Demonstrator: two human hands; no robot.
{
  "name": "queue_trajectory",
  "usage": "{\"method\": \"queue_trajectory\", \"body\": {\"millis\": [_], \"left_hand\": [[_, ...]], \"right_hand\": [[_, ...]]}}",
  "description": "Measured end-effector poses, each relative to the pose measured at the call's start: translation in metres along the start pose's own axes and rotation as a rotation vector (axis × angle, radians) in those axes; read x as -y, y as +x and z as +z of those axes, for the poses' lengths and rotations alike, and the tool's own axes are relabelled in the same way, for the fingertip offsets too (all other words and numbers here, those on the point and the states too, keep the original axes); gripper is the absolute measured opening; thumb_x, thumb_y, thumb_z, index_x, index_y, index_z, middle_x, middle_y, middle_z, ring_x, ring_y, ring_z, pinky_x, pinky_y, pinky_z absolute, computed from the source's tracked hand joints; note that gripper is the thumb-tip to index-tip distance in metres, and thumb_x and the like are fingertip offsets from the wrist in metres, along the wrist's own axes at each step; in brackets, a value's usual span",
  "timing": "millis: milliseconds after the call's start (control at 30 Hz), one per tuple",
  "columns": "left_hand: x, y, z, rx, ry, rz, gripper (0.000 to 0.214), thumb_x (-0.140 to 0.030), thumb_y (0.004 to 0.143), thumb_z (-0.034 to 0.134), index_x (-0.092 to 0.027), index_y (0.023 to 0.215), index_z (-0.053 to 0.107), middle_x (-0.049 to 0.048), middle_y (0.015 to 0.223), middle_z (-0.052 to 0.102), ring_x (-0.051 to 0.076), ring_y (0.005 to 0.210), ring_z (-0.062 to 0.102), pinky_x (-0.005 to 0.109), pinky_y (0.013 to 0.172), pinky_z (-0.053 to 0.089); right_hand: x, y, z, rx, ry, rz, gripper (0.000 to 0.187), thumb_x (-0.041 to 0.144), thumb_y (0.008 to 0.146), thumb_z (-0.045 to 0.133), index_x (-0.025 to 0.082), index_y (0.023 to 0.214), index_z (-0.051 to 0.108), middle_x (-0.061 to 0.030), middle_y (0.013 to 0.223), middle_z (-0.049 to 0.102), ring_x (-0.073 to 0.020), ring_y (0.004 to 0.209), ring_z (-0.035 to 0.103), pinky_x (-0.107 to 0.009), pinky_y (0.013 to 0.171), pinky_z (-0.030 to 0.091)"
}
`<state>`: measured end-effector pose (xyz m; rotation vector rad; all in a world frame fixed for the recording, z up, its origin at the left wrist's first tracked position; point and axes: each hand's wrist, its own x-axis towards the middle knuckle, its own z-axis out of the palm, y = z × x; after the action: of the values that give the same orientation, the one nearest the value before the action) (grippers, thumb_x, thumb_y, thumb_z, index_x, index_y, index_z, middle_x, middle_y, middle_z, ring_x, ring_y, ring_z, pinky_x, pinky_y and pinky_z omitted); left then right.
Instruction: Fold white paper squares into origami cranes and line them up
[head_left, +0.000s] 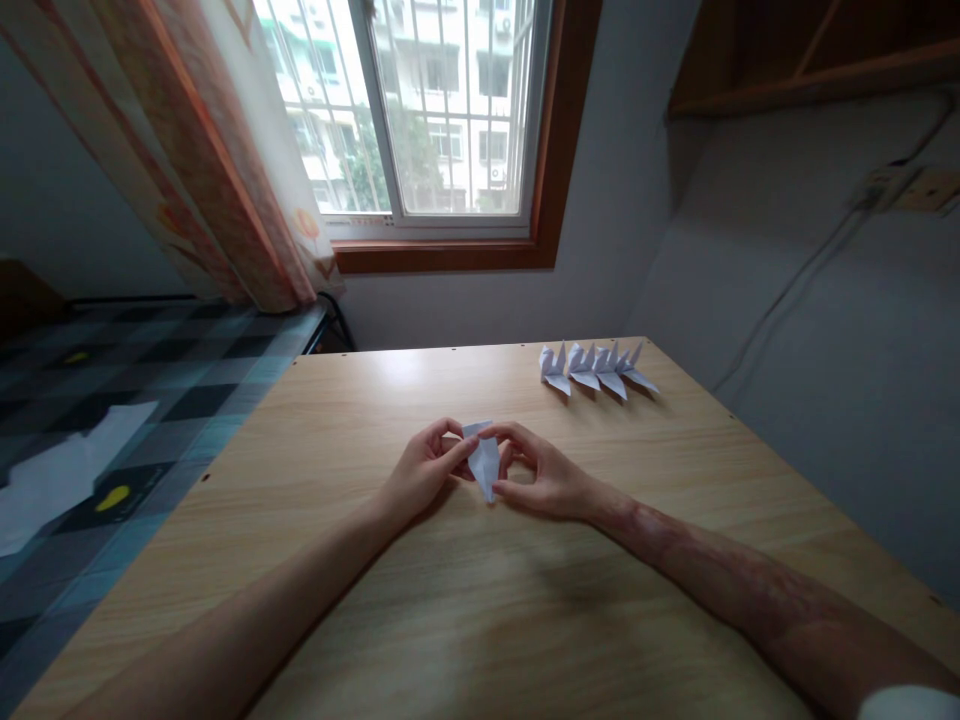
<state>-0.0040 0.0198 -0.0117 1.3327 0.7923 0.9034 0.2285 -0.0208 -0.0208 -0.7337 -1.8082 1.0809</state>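
Note:
A small piece of folded white paper is held between my hands, over the middle of the wooden table. My left hand pinches its upper left side, with the thumb lying on the front face. From the right, my right hand has its index finger along the top of the paper and its thumb near the lower point. The paper narrows to a tip at the bottom. Part of it is hidden behind my fingers.
Several folded white paper figures stand in a row at the table's back right. Left of the table is a bed with a checked cover, white sheets lying on it. A window and curtain are behind.

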Motion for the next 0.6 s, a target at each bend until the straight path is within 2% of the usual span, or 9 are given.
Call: {"method": "queue_trajectory", "body": {"millis": [200, 433, 600], "left_hand": [[0.003, 0.000, -0.001, 0.011, -0.018, -0.008, 0.047, -0.054, 0.090, 0.090, -0.018, 0.099, 0.061, 0.0039, 0.081, 0.083, 0.018, 0.069, 0.077, 0.025, 0.065, 0.058], [0.001, -0.002, 0.006, 0.092, -0.025, 0.033, 0.044, -0.055, 0.093, 0.086, -0.017, 0.096, 0.065, 0.0009, 0.075, 0.078, 0.014, 0.066, 0.071, 0.023, 0.066, 0.056], [-0.008, -0.007, 0.009, 0.168, 0.010, 0.061, 0.046, -0.060, 0.098, 0.079, -0.015, 0.106, 0.071, 0.0051, 0.086, 0.079, 0.018, 0.077, 0.075, 0.030, 0.076, 0.062]], "right_hand": [[-0.002, 0.001, 0.002, -0.014, -0.005, 0.002, 0.055, 0.020, 0.093, 0.079, 0.025, 0.145, 0.060, 0.0020, 0.093, 0.067, -0.0182, 0.089, 0.068, -0.037, 0.095, 0.057], [-0.018, 0.004, 0.004, -0.165, 0.055, 0.086, 0.028, 0.043, 0.097, 0.082, 0.022, 0.115, 0.075, 0.0017, 0.084, 0.067, -0.0153, 0.076, 0.064, -0.031, 0.079, 0.056], [-0.018, 0.006, 0.004, -0.193, 0.181, 0.162, 0.037, 0.056, 0.096, 0.082, 0.019, 0.098, 0.075, -0.0005, 0.082, 0.070, -0.0161, 0.074, 0.065, -0.029, 0.070, 0.053]]}}
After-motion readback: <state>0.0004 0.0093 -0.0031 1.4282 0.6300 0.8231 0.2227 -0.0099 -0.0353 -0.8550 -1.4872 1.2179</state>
